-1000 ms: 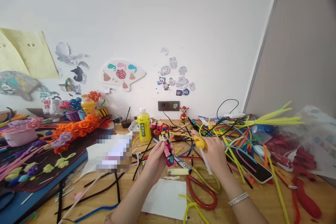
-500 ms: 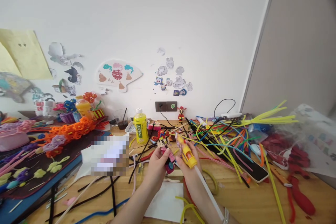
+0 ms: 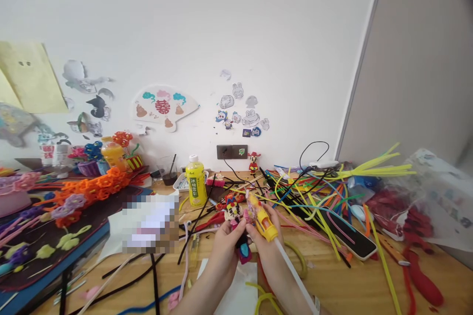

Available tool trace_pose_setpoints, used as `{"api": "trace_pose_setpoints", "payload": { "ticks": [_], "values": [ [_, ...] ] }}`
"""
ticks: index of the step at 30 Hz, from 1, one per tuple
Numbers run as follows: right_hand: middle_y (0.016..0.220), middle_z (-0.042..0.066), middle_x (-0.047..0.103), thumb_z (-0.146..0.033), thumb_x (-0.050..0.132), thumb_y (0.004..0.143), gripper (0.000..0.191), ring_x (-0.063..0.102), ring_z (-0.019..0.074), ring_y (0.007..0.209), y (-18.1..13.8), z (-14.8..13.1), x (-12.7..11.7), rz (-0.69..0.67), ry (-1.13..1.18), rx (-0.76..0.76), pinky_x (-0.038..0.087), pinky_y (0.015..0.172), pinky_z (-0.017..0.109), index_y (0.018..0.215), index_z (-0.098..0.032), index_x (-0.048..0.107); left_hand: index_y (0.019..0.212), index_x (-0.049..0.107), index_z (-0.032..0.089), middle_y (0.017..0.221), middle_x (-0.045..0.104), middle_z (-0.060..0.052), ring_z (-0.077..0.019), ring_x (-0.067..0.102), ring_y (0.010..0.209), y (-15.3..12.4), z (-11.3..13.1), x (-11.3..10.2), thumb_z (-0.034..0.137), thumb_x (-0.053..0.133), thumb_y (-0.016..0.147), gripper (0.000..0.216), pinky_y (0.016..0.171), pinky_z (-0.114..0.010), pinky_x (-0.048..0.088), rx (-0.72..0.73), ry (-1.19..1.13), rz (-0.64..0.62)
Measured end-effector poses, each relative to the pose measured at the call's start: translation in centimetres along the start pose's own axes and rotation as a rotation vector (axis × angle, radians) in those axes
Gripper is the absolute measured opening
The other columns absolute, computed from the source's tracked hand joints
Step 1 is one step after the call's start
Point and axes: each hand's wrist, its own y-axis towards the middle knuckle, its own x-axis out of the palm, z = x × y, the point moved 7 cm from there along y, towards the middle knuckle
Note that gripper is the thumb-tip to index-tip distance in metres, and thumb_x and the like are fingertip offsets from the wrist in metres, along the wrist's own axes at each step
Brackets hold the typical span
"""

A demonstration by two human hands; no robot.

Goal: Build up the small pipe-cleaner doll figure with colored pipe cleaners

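Yellow glue gun [image 3: 263, 220] sits clamped in your right hand [image 3: 271, 251] at lower centre; your left hand [image 3: 225, 243] grips the small doll [image 3: 235, 216], nozzle beside it; scissors [image 3: 295, 261] lie just right.

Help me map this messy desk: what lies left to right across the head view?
Orange flowers → bottle → left hand holding doll → right hand holding glue gun → phone → plastic bag.

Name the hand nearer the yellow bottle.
Left. The left hand, holding the doll, is just right of the yellow bottle; the right hand, with the glue gun, is farther right.
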Motion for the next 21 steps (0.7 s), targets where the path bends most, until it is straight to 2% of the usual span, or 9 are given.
{"api": "trace_pose_setpoints", "payload": {
  "ticks": [3, 8, 14, 16, 19, 21],
  "values": [
    [0.116, 0.007, 0.057, -0.030, 0.061, 0.074, 0.051, 0.058, 0.0202, 0.100, 0.3, -0.9, -0.6, 0.013, -0.039, -0.031, 0.049, 0.083, 0.032, 0.122, -0.025, 0.042, 0.070, 0.057, 0.014, 0.056, 0.059, 0.003, -0.0055, 0.048, 0.043, -0.2, 0.6, 0.5, 0.030, 0.075, 0.059, 0.027, 0.044, -0.017, 0.039, 0.001, 0.044, -0.044],
    [0.112, 0.007, 0.060, -0.032, 0.061, 0.074, 0.052, 0.058, 0.0194, 0.098, 1.0, -2.2, -1.2, 0.008, -0.033, -0.047, 0.050, 0.081, 0.031, 0.122, -0.024, 0.043, 0.064, 0.054, 0.015, 0.049, 0.056, 0.002, -0.0067, 0.047, 0.042, -0.6, 1.0, 1.4, 0.031, 0.072, 0.062, 0.025, 0.042, -0.017, 0.036, -0.048, 0.153, -0.096],
    [0.104, 0.006, 0.062, -0.029, 0.060, 0.074, 0.051, 0.061, 0.0180, 0.086, 1.2, -2.0, -1.4, 0.025, -0.051, -0.057, 0.051, 0.076, 0.033, 0.122, -0.025, 0.043, 0.068, 0.054, 0.015, 0.052, 0.058, 0.002, -0.0075, 0.049, 0.045, -0.9, 1.3, 1.4, 0.032, 0.074, 0.060, 0.028, 0.045, -0.018, 0.039, -0.015, 0.222, -0.079],
    [0.107, 0.006, 0.061, -0.030, 0.060, 0.074, 0.051, 0.060, 0.0184, 0.090, 1.4, -2.1, -1.7, 0.049, -0.080, -0.071, 0.050, 0.079, 0.034, 0.121, -0.025, 0.043, 0.070, 0.055, 0.015, 0.054, 0.060, 0.001, -0.0082, 0.051, 0.046, -0.9, 1.6, 1.4, 0.031, 0.075, 0.058, 0.029, 0.046, -0.019, 0.039, 0.021, 0.261, -0.074],
    [0.111, 0.007, 0.058, -0.032, 0.061, 0.073, 0.051, 0.056, 0.0198, 0.099, 1.9, -2.5, -2.2, 0.070, -0.125, -0.116, 0.046, 0.086, 0.035, 0.120, -0.023, 0.044, 0.071, 0.054, 0.015, 0.054, 0.061, 0.000, -0.0101, 0.053, 0.046, -0.6, 2.4, 0.8, 0.033, 0.074, 0.058, 0.030, 0.047, -0.020, 0.041, 0.084, 0.292, -0.012],
    [0.104, 0.007, 0.061, -0.035, 0.061, 0.073, 0.051, 0.058, 0.0198, 0.094, 2.2, -2.9, -2.5, 0.050, -0.139, -0.157, 0.046, 0.085, 0.036, 0.120, -0.022, 0.044, 0.071, 0.054, 0.014, 0.055, 0.062, -0.001, -0.0119, 0.055, 0.047, -0.2, 3.1, 0.1, 0.034, 0.074, 0.059, 0.031, 0.049, -0.023, 0.044, 0.129, 0.289, 0.050]
  ]
}}
